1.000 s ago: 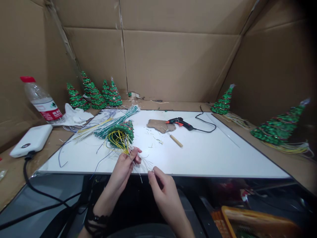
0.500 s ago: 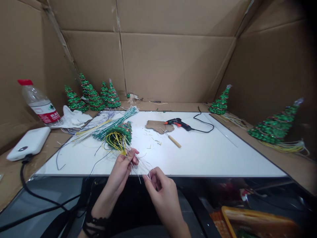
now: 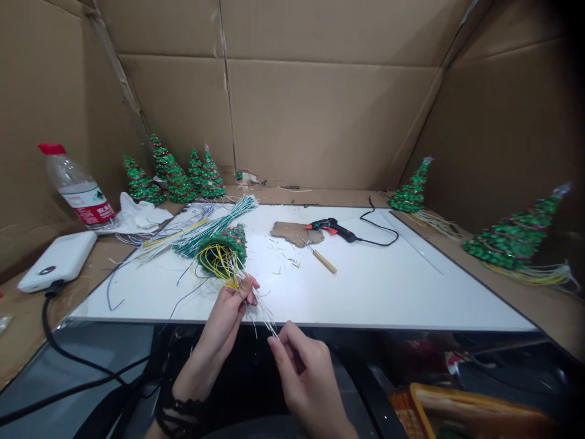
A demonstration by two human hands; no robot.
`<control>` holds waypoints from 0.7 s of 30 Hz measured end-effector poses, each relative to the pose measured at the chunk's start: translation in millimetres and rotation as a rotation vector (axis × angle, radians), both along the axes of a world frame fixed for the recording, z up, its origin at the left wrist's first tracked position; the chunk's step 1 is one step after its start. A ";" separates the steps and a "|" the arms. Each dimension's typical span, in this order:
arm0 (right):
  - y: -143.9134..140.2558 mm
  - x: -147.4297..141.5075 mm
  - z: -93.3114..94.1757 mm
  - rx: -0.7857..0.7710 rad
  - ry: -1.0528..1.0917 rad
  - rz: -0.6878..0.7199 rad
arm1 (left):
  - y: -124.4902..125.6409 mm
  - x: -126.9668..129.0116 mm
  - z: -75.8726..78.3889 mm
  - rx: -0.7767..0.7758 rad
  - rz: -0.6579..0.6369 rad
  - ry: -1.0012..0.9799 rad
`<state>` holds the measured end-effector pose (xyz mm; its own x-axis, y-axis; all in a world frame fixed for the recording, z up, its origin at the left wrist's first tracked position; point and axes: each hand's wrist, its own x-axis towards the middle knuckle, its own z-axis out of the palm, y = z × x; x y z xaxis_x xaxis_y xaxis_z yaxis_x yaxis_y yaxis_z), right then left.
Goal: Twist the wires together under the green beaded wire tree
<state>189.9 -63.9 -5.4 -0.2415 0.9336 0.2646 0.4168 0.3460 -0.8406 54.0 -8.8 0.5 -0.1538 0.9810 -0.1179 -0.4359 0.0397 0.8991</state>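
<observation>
A small green Christmas tree point(image 3: 236, 240) lies on its side on the white board, its hollow base towards me. Yellow and white wires point(image 3: 219, 261) come out of that base. My left hand point(image 3: 234, 305) is closed around the wire bundle just below the base. At the board's front edge, my right hand point(image 3: 304, 369) pinches the free ends of several white wires point(image 3: 265, 316), which run taut between the hands. Behind the tree lies a tied bundle of green and white wires point(image 3: 219, 222).
A black glue gun point(image 3: 336, 229) rests by a torn cardboard piece point(image 3: 292, 232), near a wooden-handled awl point(image 3: 323, 261). More finished trees point(image 3: 179, 182) stand back left, others point(image 3: 512, 235) at right. A bottle point(image 3: 82, 189) and a white power bank point(image 3: 58, 261) sit left.
My right hand has shifted slightly down and right, and the white wires between my hands are drawn straighter together. The whole view has moved a little.
</observation>
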 end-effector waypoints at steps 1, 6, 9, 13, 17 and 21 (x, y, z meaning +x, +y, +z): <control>-0.7 1.2 0.3 0.030 -0.029 -0.006 | 0.4 0.3 -0.6 0.005 -0.002 0.006; -14.8 -0.2 -1.4 0.395 -0.195 -0.018 | 7.1 -1.8 -1.4 0.027 0.080 -0.066; -26.0 0.3 0.7 0.665 -0.172 -0.032 | 10.5 -6.4 -1.3 -0.019 0.055 -0.176; -11.9 10.8 12.4 0.530 0.013 -0.174 | 8.4 -11.8 -4.1 -0.069 -0.051 -0.216; 39.8 17.6 17.2 0.305 -0.066 -0.227 | 5.2 -13.8 -5.7 -0.059 -0.100 -0.271; 69.5 12.1 9.9 0.332 -0.231 -0.226 | 4.3 -13.2 -3.3 -0.062 -0.107 -0.305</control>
